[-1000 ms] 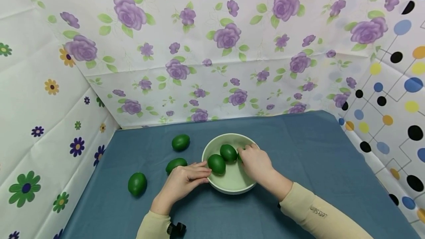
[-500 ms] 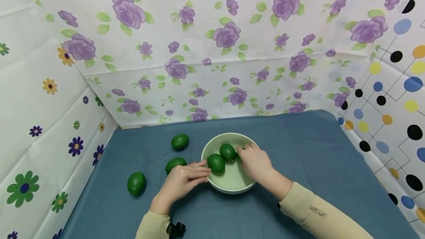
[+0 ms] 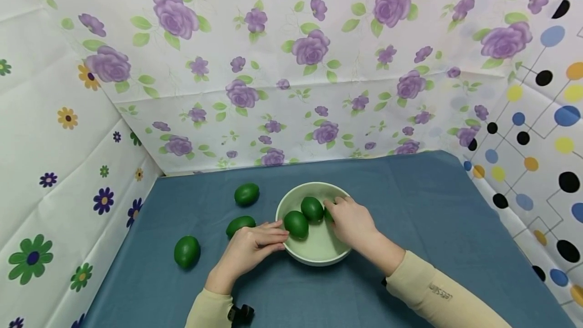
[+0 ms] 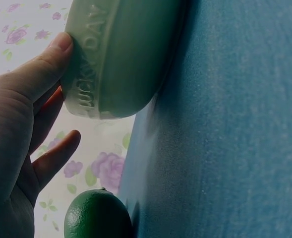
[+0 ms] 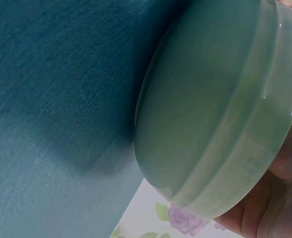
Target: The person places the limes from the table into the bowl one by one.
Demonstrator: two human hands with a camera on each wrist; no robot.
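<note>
The pale green bowl (image 3: 317, 252) stands on the blue cloth, with two dark green limes (image 3: 296, 224) plainly visible inside it. My right hand (image 3: 350, 220) reaches over the right rim and grips a third lime (image 3: 328, 215) with curled fingers, which mostly hide it. In the right wrist view, the bowl wall (image 5: 200, 109) covers most of that hand. My left hand (image 3: 249, 247) touches the bowl's left rim with nearly straight fingers. The left wrist view shows its thumb (image 4: 51, 57) against the outer wall, beside raised lettering.
Left of the bowl, a lime (image 3: 240, 224) lies partly behind my left hand. Another lime (image 3: 247, 194) lies farther back, and one more lime (image 3: 187, 252) sits at the far left. Floral sheets (image 3: 282, 85) wall in the blue-covered table (image 3: 410, 201) behind and at the sides.
Both hands keep their places at the bowl, and the limes lie as before. Only the right forearm has shifted very slightly to the right.
</note>
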